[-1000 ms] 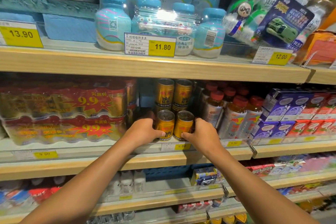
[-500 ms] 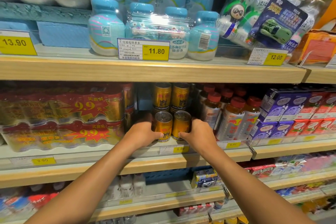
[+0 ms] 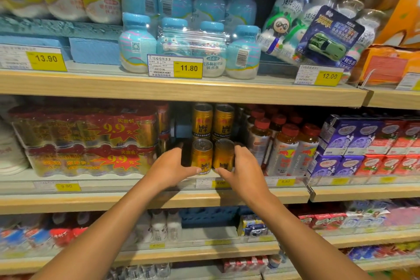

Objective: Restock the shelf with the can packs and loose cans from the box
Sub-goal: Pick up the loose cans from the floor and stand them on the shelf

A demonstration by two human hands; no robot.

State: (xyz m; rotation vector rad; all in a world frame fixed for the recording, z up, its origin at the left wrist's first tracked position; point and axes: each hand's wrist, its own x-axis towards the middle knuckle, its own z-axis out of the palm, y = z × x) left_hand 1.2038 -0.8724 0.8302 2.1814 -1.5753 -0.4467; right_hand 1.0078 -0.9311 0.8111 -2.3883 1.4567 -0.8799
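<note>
Cans [image 3: 212, 157] — packs [image 3: 91, 141] left, bottles [image 3: 284, 150] right

Can packs [image 3: 91, 141] and bottles [image 3: 281, 148] wall in the gold cans [image 3: 211, 157].

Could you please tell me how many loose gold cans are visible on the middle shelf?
4: two front cans between the hands, two upper cans stacked behind them. More may be hidden behind.
</note>
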